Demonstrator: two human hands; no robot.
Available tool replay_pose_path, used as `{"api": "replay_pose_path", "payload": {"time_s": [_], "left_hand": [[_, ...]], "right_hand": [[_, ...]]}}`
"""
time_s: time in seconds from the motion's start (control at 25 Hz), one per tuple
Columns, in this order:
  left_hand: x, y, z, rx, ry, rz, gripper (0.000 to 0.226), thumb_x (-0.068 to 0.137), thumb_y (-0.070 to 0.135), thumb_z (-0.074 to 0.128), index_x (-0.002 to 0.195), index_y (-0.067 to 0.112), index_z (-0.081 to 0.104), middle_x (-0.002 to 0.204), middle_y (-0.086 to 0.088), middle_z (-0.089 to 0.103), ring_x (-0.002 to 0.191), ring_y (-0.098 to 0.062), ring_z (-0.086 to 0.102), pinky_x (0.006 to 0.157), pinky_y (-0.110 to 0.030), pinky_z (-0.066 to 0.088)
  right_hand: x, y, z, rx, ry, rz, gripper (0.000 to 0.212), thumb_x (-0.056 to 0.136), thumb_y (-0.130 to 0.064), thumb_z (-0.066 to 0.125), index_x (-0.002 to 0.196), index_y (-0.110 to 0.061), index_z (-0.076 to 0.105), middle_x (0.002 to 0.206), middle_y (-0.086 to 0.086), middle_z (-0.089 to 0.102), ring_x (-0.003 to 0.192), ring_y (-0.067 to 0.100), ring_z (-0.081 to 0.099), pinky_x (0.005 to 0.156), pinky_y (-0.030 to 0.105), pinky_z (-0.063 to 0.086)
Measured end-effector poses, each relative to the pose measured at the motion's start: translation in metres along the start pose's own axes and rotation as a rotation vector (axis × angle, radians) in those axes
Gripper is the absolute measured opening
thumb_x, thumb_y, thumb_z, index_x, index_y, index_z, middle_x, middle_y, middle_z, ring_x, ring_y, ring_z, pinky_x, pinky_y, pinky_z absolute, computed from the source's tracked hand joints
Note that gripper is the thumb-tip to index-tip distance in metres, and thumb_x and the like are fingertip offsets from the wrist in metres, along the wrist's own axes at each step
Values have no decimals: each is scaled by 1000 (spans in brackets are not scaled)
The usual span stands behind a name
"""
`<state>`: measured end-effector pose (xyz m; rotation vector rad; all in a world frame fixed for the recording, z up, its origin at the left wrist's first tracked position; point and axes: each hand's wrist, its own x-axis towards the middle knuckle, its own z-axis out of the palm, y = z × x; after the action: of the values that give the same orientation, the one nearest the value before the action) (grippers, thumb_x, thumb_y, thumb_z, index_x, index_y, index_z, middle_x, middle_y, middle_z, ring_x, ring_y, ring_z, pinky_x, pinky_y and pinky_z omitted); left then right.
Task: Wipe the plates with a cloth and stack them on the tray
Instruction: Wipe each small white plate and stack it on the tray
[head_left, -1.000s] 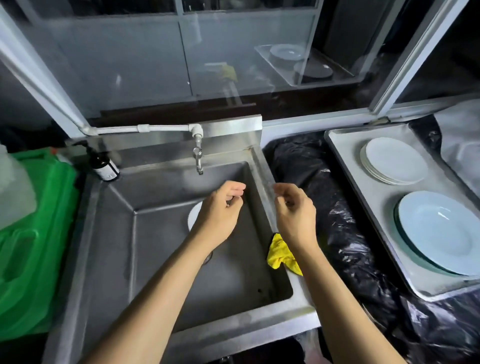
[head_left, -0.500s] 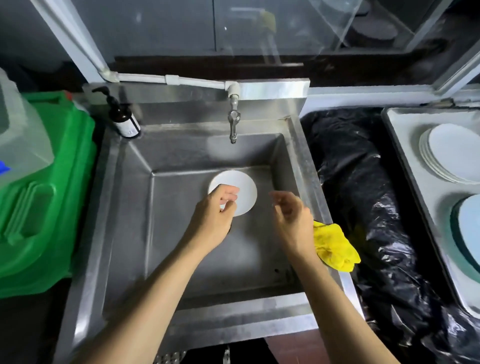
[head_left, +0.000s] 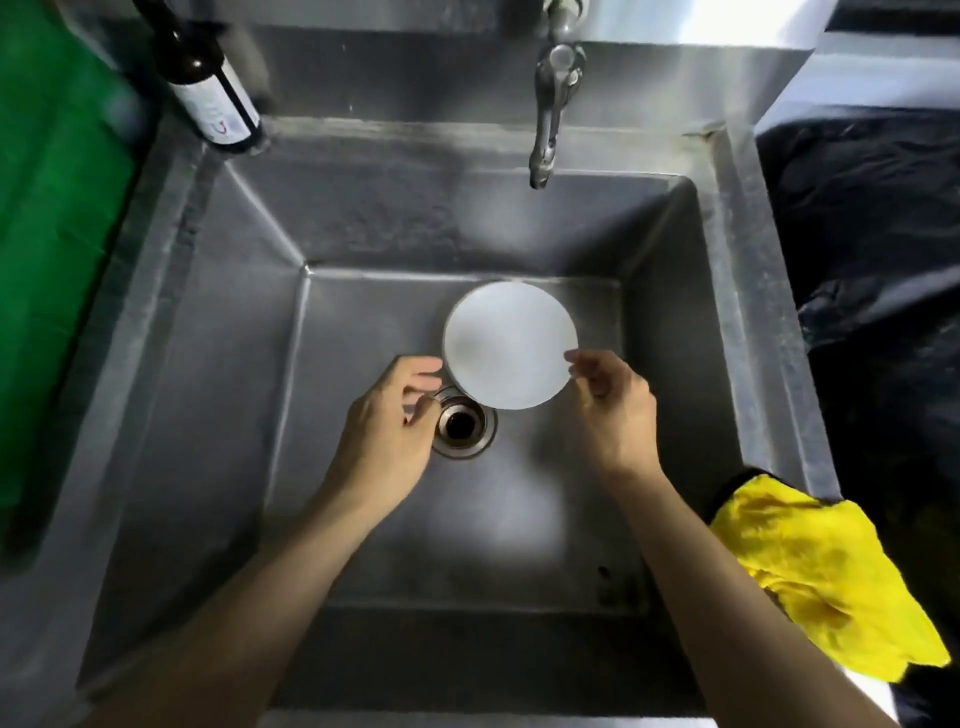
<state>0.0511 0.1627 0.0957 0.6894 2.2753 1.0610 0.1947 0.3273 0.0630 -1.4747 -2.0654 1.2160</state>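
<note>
Plate (head_left: 509, 345) edge hides drain (head_left: 462, 426) rim, bottle (head_left: 208, 88) cropped

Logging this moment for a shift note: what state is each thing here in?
Plate: flat on the sink floor, edge at the drain.
Left hand: loosely curled by the plate's left edge, holding nothing.
Right hand: fingertips at the plate's right rim; grip unclear.
Cloth: crumpled on the sink's right rim.
Tap: no water visible.
Drain: unplugged.
Bottle: upright, top out of view.
</note>
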Motion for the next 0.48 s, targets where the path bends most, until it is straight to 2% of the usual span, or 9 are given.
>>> {"api": "replay_pose_path", "payload": {"time_s": [0.12,0.28,0.36,0.48], "left_hand": [[24,-28,23,5,13,-40,35,95,5,52,124,23,59,119,6,66,104,-11,62,83,-9,40],[62,-51,46,33,-46,-76,39,95,7,51,131,21,55,132,3,60,114,-14,58,93,-21,42],[82,-60,54,48,-61,-102,40,96,10,51,134,22,52,134,1,57,118,-16,56,94,-26,43],[107,-72,68,57,-111,-177,46,98,15,50,142,25,44,130,5,52,102,-11,54,85,-27,41]], "right_hand": [[29,29,27,-56,4,55,28,96,-11,55,118,-17,71,113,5,70,98,17,66,93,32,52],[63,59,56,-47,48,127,32,96,-13,53,124,-19,67,112,2,69,105,21,64,93,31,49],[77,67,63,-31,79,155,33,96,-12,54,126,-17,66,112,3,69,105,21,63,88,27,45],[95,78,74,3,100,226,35,98,-11,52,132,-11,62,119,12,66,108,26,61,88,29,45]]}}
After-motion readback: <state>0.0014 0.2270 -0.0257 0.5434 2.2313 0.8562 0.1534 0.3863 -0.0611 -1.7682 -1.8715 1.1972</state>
